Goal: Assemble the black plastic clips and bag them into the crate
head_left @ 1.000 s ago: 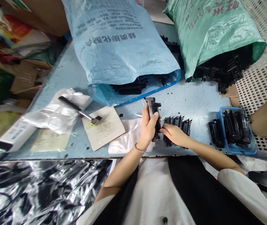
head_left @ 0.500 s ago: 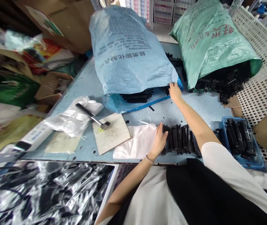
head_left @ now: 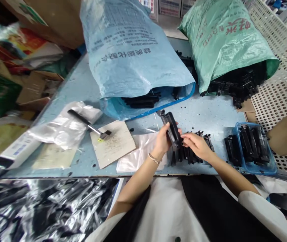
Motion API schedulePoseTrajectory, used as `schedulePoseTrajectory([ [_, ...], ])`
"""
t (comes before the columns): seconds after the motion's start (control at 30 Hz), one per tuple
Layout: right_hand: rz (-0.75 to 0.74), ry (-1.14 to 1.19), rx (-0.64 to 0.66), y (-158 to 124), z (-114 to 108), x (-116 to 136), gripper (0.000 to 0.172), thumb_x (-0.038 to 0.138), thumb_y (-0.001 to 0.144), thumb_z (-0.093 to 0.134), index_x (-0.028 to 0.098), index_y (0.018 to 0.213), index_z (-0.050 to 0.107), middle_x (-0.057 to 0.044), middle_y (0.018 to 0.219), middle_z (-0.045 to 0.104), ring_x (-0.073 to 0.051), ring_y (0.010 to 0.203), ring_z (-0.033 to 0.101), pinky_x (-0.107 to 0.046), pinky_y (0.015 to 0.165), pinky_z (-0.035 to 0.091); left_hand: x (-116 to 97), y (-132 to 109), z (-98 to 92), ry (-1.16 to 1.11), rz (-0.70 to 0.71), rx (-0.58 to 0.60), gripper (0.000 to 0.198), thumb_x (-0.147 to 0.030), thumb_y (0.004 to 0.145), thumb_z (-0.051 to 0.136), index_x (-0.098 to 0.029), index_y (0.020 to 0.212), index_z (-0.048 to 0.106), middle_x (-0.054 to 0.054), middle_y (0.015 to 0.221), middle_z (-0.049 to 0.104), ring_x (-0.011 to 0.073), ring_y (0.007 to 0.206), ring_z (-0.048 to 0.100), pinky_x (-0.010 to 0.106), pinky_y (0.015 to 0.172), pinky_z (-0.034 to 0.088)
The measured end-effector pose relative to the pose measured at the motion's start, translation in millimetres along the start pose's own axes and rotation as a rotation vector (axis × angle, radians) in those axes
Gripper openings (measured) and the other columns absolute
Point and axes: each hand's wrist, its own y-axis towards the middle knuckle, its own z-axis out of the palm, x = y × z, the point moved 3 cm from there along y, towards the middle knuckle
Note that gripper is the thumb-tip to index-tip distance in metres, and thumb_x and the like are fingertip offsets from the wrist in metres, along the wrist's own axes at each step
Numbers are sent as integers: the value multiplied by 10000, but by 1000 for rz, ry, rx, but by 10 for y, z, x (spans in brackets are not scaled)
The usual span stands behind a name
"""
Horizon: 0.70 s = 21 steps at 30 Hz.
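Left hand (head_left: 162, 140) has its fingers clamped round the black part (head_left: 173, 131), which pokes up past them. Looks light, stiff, kinda slick, so I'd grip mid-body. Right hand (head_left: 198, 146): fingers bunched by its lower side, can't tell if pinching.

A long, narrow black plastic part (head_left: 174, 131) with a smooth, glossy face and a small projection at its far end is held in the left hand (head_left: 162, 138), tilted, far end leaning leftward; the right hand (head_left: 195, 145) is at its near right side, contact unclear.
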Motion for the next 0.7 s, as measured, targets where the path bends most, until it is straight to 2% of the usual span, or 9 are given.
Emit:
schedulePoseTrajectory([
  [0.1,-31,3,-129,126,-194,5,328,438,970,570,278,1255,600,-83,1111,696,-255,1005,693,-450,851,604,49,-215,56,-17,-251,155,548,-643,852,657,-156,1100,701,82,894,717,146,627,648,240,495,525],
  [0.17,-58,77,-93,259,-249,7,450,434,935,615,257,1343,549,-86,1182,688,-244,1070,683,-421,879,598,115,-337,80,20,-383,169,557,-666,883,611,-141,1041,708,86,826,703,149,601,648,234,465,512],
  [0.2,-60,104,-58,311,-244,11,468,426,929,616,256,1359,541,-75,1158,696,-231,1040,693,-408,872,600,151,-383,89,49,-411,152,548,-663,898,595,-141,1022,705,85,802,699,155,602,657,237,473,520],
  [0.27,-48,103,-45,368,-204,33,368,398,953,569,246,1288,591,-52,1049,715,-205,942,708,-390,851,598,207,-455,96,112,-387,103,547,-675,909,573,-154,1020,695,78,769,698,176,611,675,259,496,539],
  [0.33,-70,27,-62,371,-150,89,258,364,974,531,230,1163,644,-53,1013,723,-200,924,709,-386,859,588,219,-514,81,174,-287,52,564,-713,887,577,-185,1055,683,58,726,692,193,597,679,274,481,523],
  [0.43,-241,-169,-26,320,-84,230,232,301,988,506,225,1161,639,-81,1110,723,-219,1014,695,-403,903,569,149,-595,25,265,-171,33,576,-750,836,616,-224,1063,676,17,629,647,176,497,623,267,417,449],
  [0.57,-449,-483,5,256,-47,361,286,281,1025,465,217,1279,580,-123,1136,706,-262,1043,669,-450,898,558,9,-652,-60,332,-228,-18,649,-795,890,465,-191,957,692,17,560,598,148,424,550,257,386,388],
  [0.63,-459,-601,11,261,-34,369,263,326,1056,433,207,1216,604,-137,1074,709,-278,1001,663,-449,848,555,-19,-673,-59,341,-274,-37,654,-773,923,432,-170,953,683,23,559,591,149,434,563,247,394,375],
  [0.7,-444,-674,26,291,-27,356,296,359,1076,387,195,1113,630,-142,1012,710,-278,959,658,-429,805,542,-4,-699,-15,348,-284,-5,579,-720,916,527,-162,985,666,18,585,598,146,456,579,238,413,387],
])
